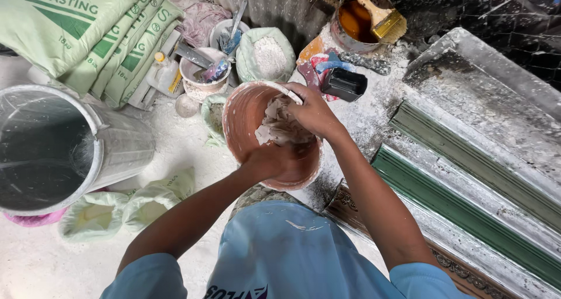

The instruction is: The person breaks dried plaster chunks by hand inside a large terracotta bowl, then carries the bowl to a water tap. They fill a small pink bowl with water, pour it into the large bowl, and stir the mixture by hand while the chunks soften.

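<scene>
An orange plastic bowl smeared with white plaster sits in front of me, tilted toward my body. My left hand grips its near rim from below. My right hand reaches over the far rim into the bowl and presses on a wet white clump of plaster and fibre. Whether the right fingers close on the clump is hidden by the hand itself.
A large grey bin stands at left, with stacked green sacks behind it. Small pots with tools, an open powder bag and a can with a brush lie beyond. Long green moulds run along the right.
</scene>
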Demonstrator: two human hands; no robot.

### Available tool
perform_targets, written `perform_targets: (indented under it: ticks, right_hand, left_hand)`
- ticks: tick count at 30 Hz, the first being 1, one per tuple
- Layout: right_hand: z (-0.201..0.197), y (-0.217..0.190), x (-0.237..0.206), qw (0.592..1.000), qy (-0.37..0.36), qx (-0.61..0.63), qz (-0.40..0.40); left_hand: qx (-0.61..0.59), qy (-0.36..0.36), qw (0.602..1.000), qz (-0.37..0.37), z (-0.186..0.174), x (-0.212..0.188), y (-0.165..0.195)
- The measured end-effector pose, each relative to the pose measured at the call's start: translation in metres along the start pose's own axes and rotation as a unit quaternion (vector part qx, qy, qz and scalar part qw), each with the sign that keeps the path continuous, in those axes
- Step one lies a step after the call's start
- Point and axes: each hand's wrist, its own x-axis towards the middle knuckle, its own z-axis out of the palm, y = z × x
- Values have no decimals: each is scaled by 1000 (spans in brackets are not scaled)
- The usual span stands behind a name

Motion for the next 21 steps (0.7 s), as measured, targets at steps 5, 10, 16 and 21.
perform_targets:
  ticks: [5,10,16,21]
  right_hand:
    - [-5,8,4,994,-1,-50,-94]
    - [-8,-1,7,990,-42,122,60]
    - [-6,-8,0,998,-9,6,65]
    - [-6,-9,-3,1000,-23,-8,-5]
  left_hand:
    - [44,33,998,-40,-36,6,12]
    - [99,23,989,-104,-51,19,36]
    - [89,209,972,-61,-24,22,18]
    - [85,120,987,-68,-23,20,2]
